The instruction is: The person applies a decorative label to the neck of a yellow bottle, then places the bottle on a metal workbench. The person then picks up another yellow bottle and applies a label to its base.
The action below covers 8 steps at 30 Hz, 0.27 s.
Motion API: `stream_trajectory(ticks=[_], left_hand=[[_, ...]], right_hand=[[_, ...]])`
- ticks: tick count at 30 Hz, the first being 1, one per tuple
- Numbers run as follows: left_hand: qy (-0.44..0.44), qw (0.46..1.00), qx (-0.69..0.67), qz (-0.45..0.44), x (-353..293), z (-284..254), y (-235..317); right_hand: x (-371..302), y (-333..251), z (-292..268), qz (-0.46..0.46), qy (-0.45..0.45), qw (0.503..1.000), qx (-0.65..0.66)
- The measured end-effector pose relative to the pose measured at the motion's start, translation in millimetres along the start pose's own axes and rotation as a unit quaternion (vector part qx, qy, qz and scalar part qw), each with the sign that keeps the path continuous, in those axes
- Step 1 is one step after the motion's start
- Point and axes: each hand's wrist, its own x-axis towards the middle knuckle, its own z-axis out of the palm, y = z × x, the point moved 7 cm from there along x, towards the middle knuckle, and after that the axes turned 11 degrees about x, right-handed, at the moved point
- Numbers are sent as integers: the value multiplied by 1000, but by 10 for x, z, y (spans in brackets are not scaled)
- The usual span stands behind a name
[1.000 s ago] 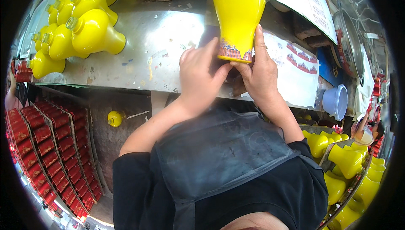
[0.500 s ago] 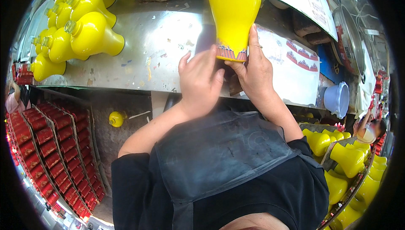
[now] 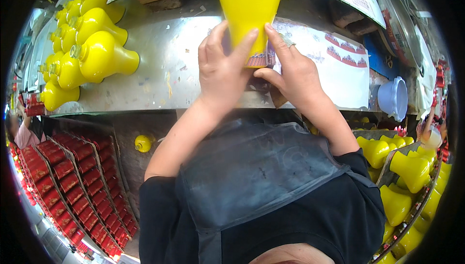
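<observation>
A glossy yellow bottle (image 3: 249, 2), wide at the top and narrow below, stands out from the far side of the metal bench with its base toward me. Round that base runs a patterned printed band (image 3: 257, 60). My left hand (image 3: 218, 73), slightly blurred, has its fingers along the bottle's left side and its thumb across the front. On the other side, my right hand (image 3: 299, 73) lays its index finger against the bottle, with the thumb near the base. A small pale scrap (image 3: 286, 41) shows by the right fingers. The bottle's far end is cut off by the picture's edge.
More yellow bottles (image 3: 104, 53) lie stacked on the bench (image 3: 164, 77) at left. A white sheet of printed strips (image 3: 346, 82) and a pale blue basin (image 3: 393, 98) are at right. Racked red cylinders (image 3: 72, 194) fill the lower left; yellow bottles (image 3: 409, 172) crowd the lower right.
My left hand has moved up and right onto the bottle, from beside its base. In the picture, the bottle has shifted left, and the right hand lies slightly lower along its side.
</observation>
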Motion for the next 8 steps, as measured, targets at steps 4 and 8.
stream_trajectory(ticks=[4,8], left_hand=[[-37,997,-72,13,82,59,-117],[-70,975,-204,-47,-3,170,-223]], right_hand=[[-33,229,-55,89,13,987,131],[-56,440,40,208,-41,915,344]])
